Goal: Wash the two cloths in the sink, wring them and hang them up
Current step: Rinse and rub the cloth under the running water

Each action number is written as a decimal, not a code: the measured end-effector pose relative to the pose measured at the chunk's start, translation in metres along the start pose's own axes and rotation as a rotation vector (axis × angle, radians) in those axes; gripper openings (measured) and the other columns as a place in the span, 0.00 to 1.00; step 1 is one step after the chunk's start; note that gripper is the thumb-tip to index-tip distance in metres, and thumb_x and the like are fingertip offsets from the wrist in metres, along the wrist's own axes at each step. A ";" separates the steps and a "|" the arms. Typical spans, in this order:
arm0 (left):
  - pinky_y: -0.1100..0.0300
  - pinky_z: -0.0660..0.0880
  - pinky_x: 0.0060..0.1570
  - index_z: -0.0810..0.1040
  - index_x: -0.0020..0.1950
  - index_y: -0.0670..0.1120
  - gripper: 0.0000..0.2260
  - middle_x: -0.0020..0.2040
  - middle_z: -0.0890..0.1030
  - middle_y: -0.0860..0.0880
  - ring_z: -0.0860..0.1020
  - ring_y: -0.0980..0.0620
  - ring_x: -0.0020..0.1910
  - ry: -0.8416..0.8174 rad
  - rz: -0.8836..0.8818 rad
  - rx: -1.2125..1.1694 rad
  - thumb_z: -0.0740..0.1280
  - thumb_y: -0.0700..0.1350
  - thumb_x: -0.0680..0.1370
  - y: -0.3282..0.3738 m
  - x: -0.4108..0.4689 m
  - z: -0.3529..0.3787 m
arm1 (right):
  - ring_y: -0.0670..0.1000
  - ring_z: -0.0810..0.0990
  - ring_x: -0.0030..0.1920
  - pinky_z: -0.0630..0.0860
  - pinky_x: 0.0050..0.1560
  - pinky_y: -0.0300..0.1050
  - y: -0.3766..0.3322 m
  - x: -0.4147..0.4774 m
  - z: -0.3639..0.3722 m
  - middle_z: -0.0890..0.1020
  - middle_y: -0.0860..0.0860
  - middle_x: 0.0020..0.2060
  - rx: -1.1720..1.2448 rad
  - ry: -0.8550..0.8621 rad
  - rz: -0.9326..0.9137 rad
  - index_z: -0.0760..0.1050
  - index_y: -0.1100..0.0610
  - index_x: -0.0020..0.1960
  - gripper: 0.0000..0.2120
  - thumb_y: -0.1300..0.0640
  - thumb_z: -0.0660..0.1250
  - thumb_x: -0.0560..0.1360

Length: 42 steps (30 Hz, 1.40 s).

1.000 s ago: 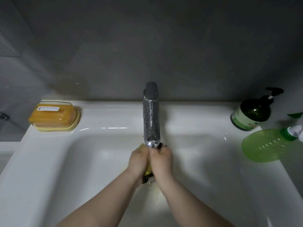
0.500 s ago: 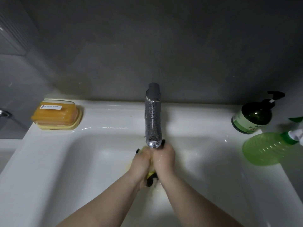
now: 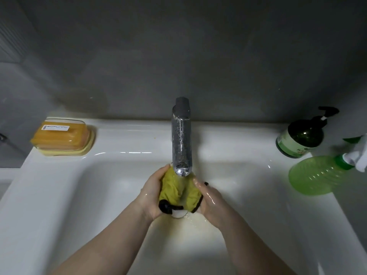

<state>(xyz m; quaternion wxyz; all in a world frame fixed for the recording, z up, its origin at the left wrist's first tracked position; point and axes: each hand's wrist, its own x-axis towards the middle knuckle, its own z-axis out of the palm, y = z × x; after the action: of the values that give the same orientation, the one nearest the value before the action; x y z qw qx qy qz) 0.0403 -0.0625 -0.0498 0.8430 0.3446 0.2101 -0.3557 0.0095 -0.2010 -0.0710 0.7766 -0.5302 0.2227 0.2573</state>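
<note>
A wet yellow cloth (image 3: pixel 174 192) with black edging is bunched between both hands, right under the spout of the chrome tap (image 3: pixel 181 143) in the white sink (image 3: pixel 83 195). My left hand (image 3: pixel 152 195) cups its left side and my right hand (image 3: pixel 209 201) holds its right side. Water runs from the spout onto the cloth. Something white (image 3: pixel 177 213) shows just below the cloth. I see no second cloth.
A yellow soap box (image 3: pixel 62 136) sits on the sink's back left ledge. A dark green pump bottle (image 3: pixel 301 138) and a light green spray bottle (image 3: pixel 317 175) stand at the right. A grey wall rises behind the tap.
My hands were pressed together around the cloth; they have now parted, and the yellow cloth spreads open between them under the running water.
</note>
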 end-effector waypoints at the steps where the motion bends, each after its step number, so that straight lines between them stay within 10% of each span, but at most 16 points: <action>1: 0.58 0.80 0.31 0.84 0.33 0.41 0.20 0.32 0.84 0.43 0.83 0.47 0.31 -0.029 0.018 -0.009 0.58 0.50 0.75 0.001 0.000 -0.002 | 0.66 0.76 0.58 0.78 0.53 0.56 0.001 -0.003 -0.003 0.74 0.71 0.57 0.017 -0.072 0.005 0.64 0.75 0.61 0.20 0.60 0.58 0.77; 7: 0.59 0.80 0.30 0.81 0.42 0.40 0.09 0.32 0.84 0.44 0.83 0.49 0.30 0.023 0.142 0.137 0.62 0.42 0.70 0.019 -0.007 -0.017 | 0.44 0.77 0.27 0.73 0.29 0.35 -0.010 -0.003 -0.010 0.78 0.51 0.29 -0.322 -0.107 0.002 0.74 0.59 0.42 0.14 0.75 0.55 0.72; 15: 0.70 0.61 0.18 0.74 0.46 0.44 0.05 0.23 0.72 0.50 0.66 0.54 0.15 0.300 0.148 0.821 0.64 0.46 0.77 0.029 -0.013 -0.054 | 0.51 0.79 0.39 0.74 0.36 0.40 -0.024 0.001 -0.027 0.80 0.55 0.40 -0.359 -0.011 -0.064 0.74 0.63 0.54 0.11 0.60 0.56 0.78; 19: 0.72 0.60 0.19 0.74 0.44 0.44 0.09 0.18 0.70 0.52 0.65 0.54 0.14 0.370 0.143 0.660 0.61 0.49 0.78 0.025 -0.012 -0.059 | 0.59 0.76 0.50 0.74 0.51 0.54 -0.015 0.006 -0.020 0.78 0.61 0.49 -0.069 0.080 -0.005 0.71 0.66 0.60 0.19 0.54 0.53 0.79; 22: 0.74 0.60 0.19 0.75 0.41 0.45 0.16 0.18 0.73 0.51 0.68 0.54 0.15 0.437 0.122 0.399 0.57 0.55 0.78 0.016 -0.011 -0.049 | 0.48 0.78 0.27 0.73 0.26 0.38 -0.013 0.007 0.002 0.78 0.53 0.31 0.005 0.238 -0.035 0.76 0.60 0.47 0.11 0.53 0.59 0.77; 31: 0.65 0.69 0.25 0.72 0.40 0.45 0.14 0.33 0.75 0.46 0.74 0.53 0.26 0.352 0.213 0.464 0.56 0.53 0.79 -0.046 -0.002 0.001 | 0.58 0.79 0.45 0.64 0.38 0.43 0.000 0.016 0.053 0.81 0.62 0.42 -0.691 0.617 -0.335 0.76 0.63 0.46 0.13 0.54 0.58 0.76; 42: 0.66 0.68 0.21 0.73 0.40 0.43 0.16 0.25 0.75 0.43 0.74 0.48 0.20 0.299 0.113 0.340 0.55 0.51 0.80 -0.028 -0.006 0.001 | 0.57 0.78 0.41 0.66 0.39 0.42 0.009 0.021 0.052 0.79 0.61 0.38 -0.662 0.468 -0.285 0.66 0.54 0.31 0.14 0.53 0.58 0.75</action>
<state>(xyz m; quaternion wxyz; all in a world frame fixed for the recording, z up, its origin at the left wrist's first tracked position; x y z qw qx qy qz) 0.0155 -0.0745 -0.0579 0.7508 0.5418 0.2501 -0.2831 0.0233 -0.1457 -0.0725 0.5210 -0.8203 0.2227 0.0778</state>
